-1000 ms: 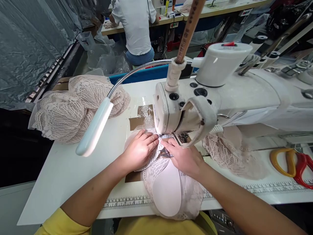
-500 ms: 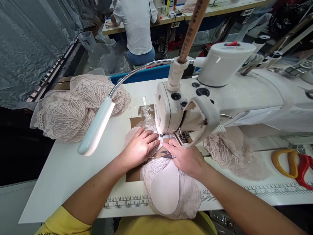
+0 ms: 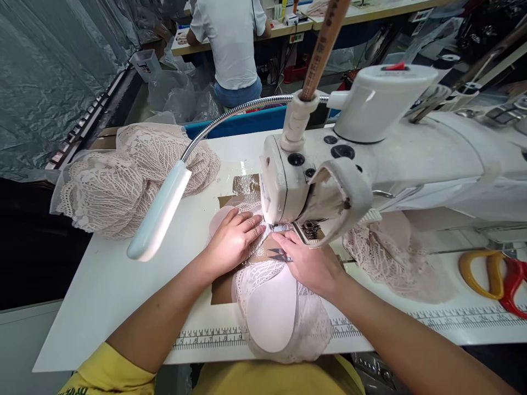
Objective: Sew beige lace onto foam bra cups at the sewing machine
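- One cup (image 3: 272, 315) of the lace bra (image 3: 249, 277) lies lengthwise toward the near edge of the worktop (image 3: 94, 307).
- Left hand (image 3: 234, 238) rests flat on the bra.
- Right hand (image 3: 310, 260), nearer to this cup, grips small scissors (image 3: 280, 258), blades pointing leftward.

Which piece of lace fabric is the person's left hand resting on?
The lace piece by the sewing machine's head; the left hand lies on it. The larger lace pile at left and the crumpled lace at right lie untouched.

Rough lace cloth (image 3: 312, 323), smooth cup (image 3: 272, 315)
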A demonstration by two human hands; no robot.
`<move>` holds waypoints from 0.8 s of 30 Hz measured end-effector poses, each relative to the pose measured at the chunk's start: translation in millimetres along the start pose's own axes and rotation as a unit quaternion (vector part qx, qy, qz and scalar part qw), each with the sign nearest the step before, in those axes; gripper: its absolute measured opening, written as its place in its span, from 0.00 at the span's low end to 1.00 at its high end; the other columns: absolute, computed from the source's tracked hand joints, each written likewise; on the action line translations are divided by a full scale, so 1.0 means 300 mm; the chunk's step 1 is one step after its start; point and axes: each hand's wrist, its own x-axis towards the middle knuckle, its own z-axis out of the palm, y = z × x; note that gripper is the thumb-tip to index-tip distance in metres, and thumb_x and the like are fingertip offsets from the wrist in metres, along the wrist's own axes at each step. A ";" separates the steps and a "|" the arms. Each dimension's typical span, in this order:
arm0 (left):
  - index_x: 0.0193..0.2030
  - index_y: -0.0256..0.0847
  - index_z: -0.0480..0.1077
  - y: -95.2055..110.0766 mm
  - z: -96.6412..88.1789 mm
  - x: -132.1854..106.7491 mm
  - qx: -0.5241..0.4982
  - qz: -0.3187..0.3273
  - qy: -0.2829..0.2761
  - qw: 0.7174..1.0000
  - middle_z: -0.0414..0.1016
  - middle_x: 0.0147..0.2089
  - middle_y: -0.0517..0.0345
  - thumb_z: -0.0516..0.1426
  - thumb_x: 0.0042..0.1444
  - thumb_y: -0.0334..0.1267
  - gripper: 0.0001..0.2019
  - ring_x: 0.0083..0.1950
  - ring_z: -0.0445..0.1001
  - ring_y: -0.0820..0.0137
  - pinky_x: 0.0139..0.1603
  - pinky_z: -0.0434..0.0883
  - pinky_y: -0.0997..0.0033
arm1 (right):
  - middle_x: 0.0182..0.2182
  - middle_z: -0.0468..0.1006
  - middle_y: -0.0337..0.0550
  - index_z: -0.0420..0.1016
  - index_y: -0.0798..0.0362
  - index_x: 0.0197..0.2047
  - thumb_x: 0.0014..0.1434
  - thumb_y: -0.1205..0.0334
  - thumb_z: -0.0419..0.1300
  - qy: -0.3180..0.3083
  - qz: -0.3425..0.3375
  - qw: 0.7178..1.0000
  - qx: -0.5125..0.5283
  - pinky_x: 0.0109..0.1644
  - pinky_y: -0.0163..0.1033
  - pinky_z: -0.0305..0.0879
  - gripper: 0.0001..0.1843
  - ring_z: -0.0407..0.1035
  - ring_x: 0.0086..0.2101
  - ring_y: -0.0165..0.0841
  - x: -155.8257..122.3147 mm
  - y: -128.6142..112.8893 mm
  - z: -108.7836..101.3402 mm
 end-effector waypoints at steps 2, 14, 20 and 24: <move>0.55 0.42 0.70 -0.002 0.002 -0.003 0.005 -0.009 0.004 1.000 0.71 0.57 0.48 0.51 0.61 0.30 0.17 0.58 0.66 0.56 0.62 0.59 0.45 | 0.41 0.79 0.46 0.72 0.51 0.56 0.58 0.70 0.51 0.013 -0.002 1.000 0.004 0.40 0.38 0.65 0.23 0.72 0.38 0.37 -0.004 0.003 0.007; 0.55 0.36 0.68 0.048 -0.054 -0.039 0.071 -0.154 -0.013 0.985 0.67 0.58 0.40 0.50 0.62 0.46 0.20 0.56 0.65 0.48 0.47 0.68 0.49 | 0.45 0.78 0.39 0.71 0.47 0.56 0.57 0.65 0.56 0.053 0.004 0.994 0.091 0.36 0.34 0.67 0.23 0.73 0.37 0.32 -0.013 0.016 0.004; 0.32 0.39 0.72 0.103 -0.203 -0.090 -0.033 -0.209 -0.121 0.970 0.73 0.32 0.52 0.49 0.61 0.50 0.19 0.31 0.70 0.64 0.28 0.62 0.68 | 0.46 0.77 0.43 0.72 0.49 0.54 0.59 0.64 0.55 0.072 -0.048 0.987 0.139 0.39 0.35 0.68 0.19 0.73 0.39 0.34 -0.022 0.034 0.001; 0.43 0.38 0.70 0.052 -0.200 -0.098 -0.040 -0.270 -0.029 0.962 0.73 0.39 0.51 0.54 0.56 0.43 0.13 0.35 0.71 0.63 0.29 0.61 0.69 | 0.44 0.78 0.45 0.74 0.50 0.50 0.62 0.58 0.54 0.075 -0.063 0.979 0.177 0.38 0.36 0.68 0.15 0.73 0.37 0.34 -0.022 0.041 0.005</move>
